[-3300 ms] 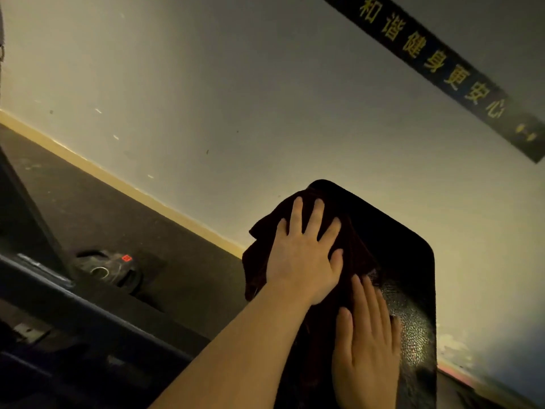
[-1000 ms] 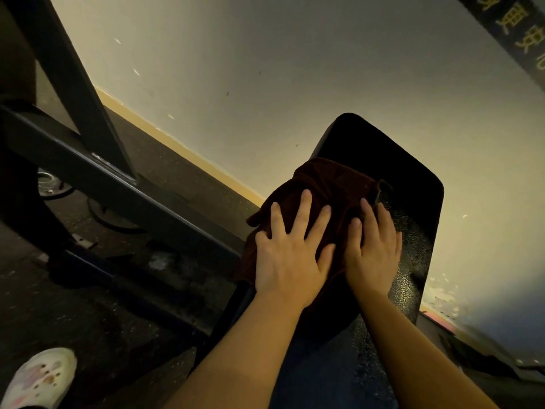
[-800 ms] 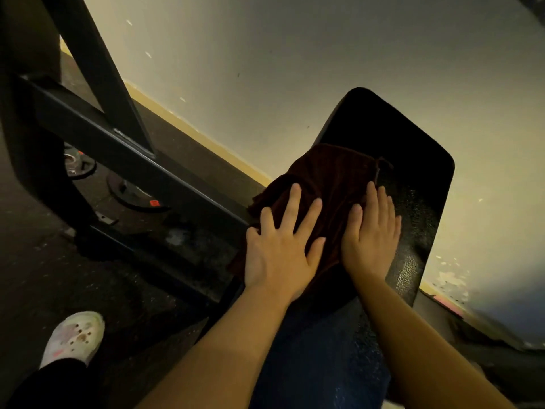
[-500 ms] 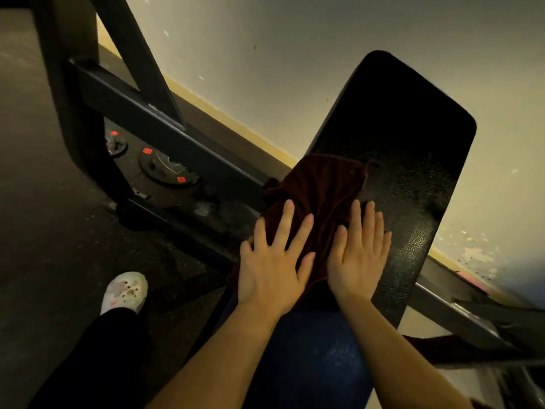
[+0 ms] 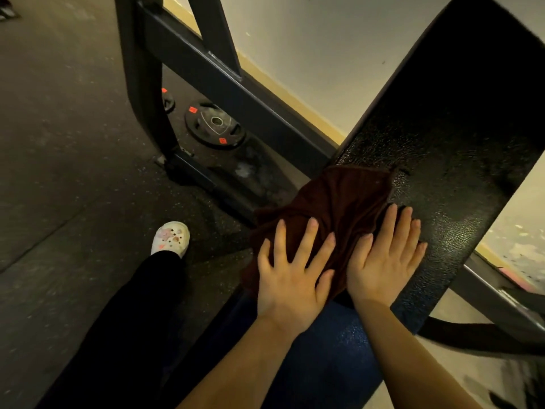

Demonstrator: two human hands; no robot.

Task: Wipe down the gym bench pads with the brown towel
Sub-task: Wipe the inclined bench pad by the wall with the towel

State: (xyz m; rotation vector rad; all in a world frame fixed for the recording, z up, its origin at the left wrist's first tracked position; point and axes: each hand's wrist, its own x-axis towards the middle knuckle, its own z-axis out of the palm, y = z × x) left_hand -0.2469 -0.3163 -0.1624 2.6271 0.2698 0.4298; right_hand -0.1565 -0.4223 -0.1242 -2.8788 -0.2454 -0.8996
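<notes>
Pressing flat from the head view, the left hand [image 5: 290, 278] lies palm-down on the brown towel [image 5: 330, 208], its fingers [image 5: 306, 240] straight and spread wide apart, gripping nothing. The right hand [image 5: 383, 264] lies just beside it at 3 o'clock, palm-down too, with its fingers [image 5: 399, 228] straight and close together; its thumb side rests on the towel's edge while the outer fingers touch the bare pad.

The towel is a soft, ribbed, dark brown cloth, crumpled into loose folds, with one fairly straight hem toward 12 o'clock. It lies on the lower part of the back pad [image 5: 460, 119], and its 9 o'clock side hangs over the pad's edge.

The back pad is a long, black, rounded-corner slab with a pebbled, leather-like grain that glints in the light; it runs away toward 1 o'clock. At 6 o'clock from the hands sits a blue seat pad [image 5: 330, 367] with the same grainy skin.

Toward 10 o'clock stands a dark metal frame [image 5: 212, 75] of square-section beams. A round black weight plate [image 5: 215, 125] with small red marks lies flat on the speckled rubber floor [image 5: 59, 128] behind it. At 8 o'clock a white perforated clog [image 5: 171, 237] with small charms shows below a black trouser leg [image 5: 126, 335]. A pale wall [image 5: 324, 39] with a yellowish skirting strip runs behind.
</notes>
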